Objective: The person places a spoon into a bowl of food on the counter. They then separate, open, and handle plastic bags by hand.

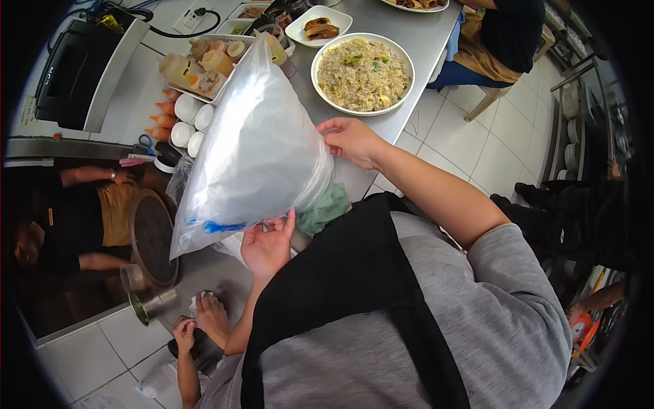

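A large clear plastic bag (248, 146) with a blue marking near its lower edge is puffed out over the counter. My right hand (353, 142) pinches the bag's gathered right edge between thumb and fingers. Below, my left hand (267, 247) holds the lower edge, palm turned up and fingertips partly hidden by the plastic. A crumpled green cloth (327, 210) lies beside the bag, close to my apron. Just beyond my right hand stands a round white bowl of fried rice (363, 75).
A small white dish (319, 26) holds brown food pieces. Sauce bottles (204, 65) and stacked white cups (187, 119) stand left of the bag, near a black printer (85, 71). Another person's hands (204, 320) are at lower left; a seated person (487, 41) is at upper right.
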Demonstrator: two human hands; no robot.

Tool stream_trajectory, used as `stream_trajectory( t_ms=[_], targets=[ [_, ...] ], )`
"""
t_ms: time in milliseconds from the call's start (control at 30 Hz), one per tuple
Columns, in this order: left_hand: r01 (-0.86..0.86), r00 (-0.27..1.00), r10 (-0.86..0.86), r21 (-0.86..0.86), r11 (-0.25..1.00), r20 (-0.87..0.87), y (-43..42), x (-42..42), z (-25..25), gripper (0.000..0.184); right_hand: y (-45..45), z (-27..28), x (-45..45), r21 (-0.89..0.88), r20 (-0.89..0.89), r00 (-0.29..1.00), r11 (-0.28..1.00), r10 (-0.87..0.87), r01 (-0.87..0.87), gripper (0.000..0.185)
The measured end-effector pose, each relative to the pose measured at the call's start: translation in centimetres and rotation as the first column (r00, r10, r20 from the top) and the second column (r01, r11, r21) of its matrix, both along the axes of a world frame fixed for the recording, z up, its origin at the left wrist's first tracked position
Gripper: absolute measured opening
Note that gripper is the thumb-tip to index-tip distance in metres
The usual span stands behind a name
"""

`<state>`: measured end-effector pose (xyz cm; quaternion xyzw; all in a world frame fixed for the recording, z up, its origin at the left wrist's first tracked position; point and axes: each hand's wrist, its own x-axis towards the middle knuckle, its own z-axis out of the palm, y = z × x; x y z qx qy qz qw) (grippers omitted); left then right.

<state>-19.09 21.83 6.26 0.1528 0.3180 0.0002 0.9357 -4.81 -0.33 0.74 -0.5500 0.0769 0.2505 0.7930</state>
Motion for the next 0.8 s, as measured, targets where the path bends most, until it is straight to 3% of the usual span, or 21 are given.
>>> stream_trajectory(
  t_ms=[33, 100, 133, 233, 267, 300, 333, 367, 400, 467, 533, 633, 733, 800],
  targets=[
    [-0.005, 1.000, 0.005, -0.004, 1.000, -0.004, 0.2, 0.1, -1.0, 0.020, -0.1, -0.2, -0.3, 0.049, -0.025, 1.000, 0.999, 0.011, -0.010, 0.028],
    [0.134, 0.955, -0.101, -0.102, 0.986, 0.279, 0.7, 0.6, -2.8, 0.015, 0.0, -0.4, -1.0, 0.092, -0.049, 0.998, 0.996, 0.026, -0.021, 0.032],
    [0.132, 0.955, -0.097, -0.109, 0.985, 0.282, 0.9, 1.1, -2.9, 0.015, 0.1, -0.3, -1.4, 0.123, -0.084, 0.996, 0.992, 0.003, 0.007, 0.035],
    [0.062, 0.970, -0.123, 0.278, 0.959, 0.208, 0.6, 1.8, -2.0, 0.015, 0.2, -0.2, -2.4, 0.185, -0.147, 0.989, 0.981, -0.026, 0.054, 0.041],
    [0.052, 0.971, -0.113, 0.274, 0.960, 0.212, 0.3, 1.7, -1.6, 0.015, 0.3, -0.1, -2.6, 0.223, -0.170, 0.985, 0.972, -0.036, 0.074, 0.044],
    [0.049, 0.987, -0.106, 0.395, 0.917, 0.124, -0.1, 1.6, -1.2, 0.016, 0.6, 0.0, -2.9, 0.221, -0.166, 0.986, 0.973, -0.026, 0.063, 0.044],
    [0.057, 0.996, -0.086, 0.509, 0.859, 0.034, -0.3, 1.5, -1.1, 0.017, 0.8, 0.0, -3.2, 0.233, -0.243, 0.965, 0.960, -0.100, 0.158, 0.038],
    [0.102, 0.991, -0.135, 0.520, 0.848, 0.026, -0.5, 1.5, -1.3, 0.018, 1.1, 0.0, -3.6, 0.237, -0.320, 0.932, 0.938, -0.169, 0.251, 0.033],
    [0.090, 0.992, -0.123, 0.520, 0.849, 0.030, -0.8, 1.4, -1.2, 0.018, 1.0, -0.1, -3.8, 0.238, -0.316, 0.936, 0.941, -0.158, 0.239, 0.033],
    [0.250, 0.956, -0.293, 0.502, 0.828, 0.007, -1.6, 1.4, -0.9, 0.018, 0.9, -0.2, -4.3, 0.329, -0.431, 0.898, 0.910, -0.093, 0.252, 0.025],
    [0.299, 0.940, -0.341, 0.493, 0.817, -0.004, -2.3, 1.3, -0.6, 0.019, 1.2, 1.5, -5.3, 0.386, -0.424, 0.905, 0.898, -0.033, 0.213, 0.020],
    [0.399, 0.865, -0.479, 0.372, 0.838, 0.151, -2.6, 1.4, -1.2, 0.035, 1.9, 2.1, -6.2, 0.488, -0.392, 0.920, 0.851, 0.017, 0.193, 0.013],
    [0.362, 0.858, -0.419, 0.230, 0.903, 0.296, -2.6, 2.0, -1.6, 0.037, 2.2, 1.9, -6.3, 0.564, -0.353, 0.935, 0.805, 0.034, 0.183, 0.009],
    [0.327, 0.867, -0.405, 0.284, 0.902, 0.290, -2.6, 2.0, -1.5, 0.034, 1.8, 1.3, -6.3, 0.588, -0.342, 0.938, 0.793, 0.062, 0.162, 0.007]
  ],
)
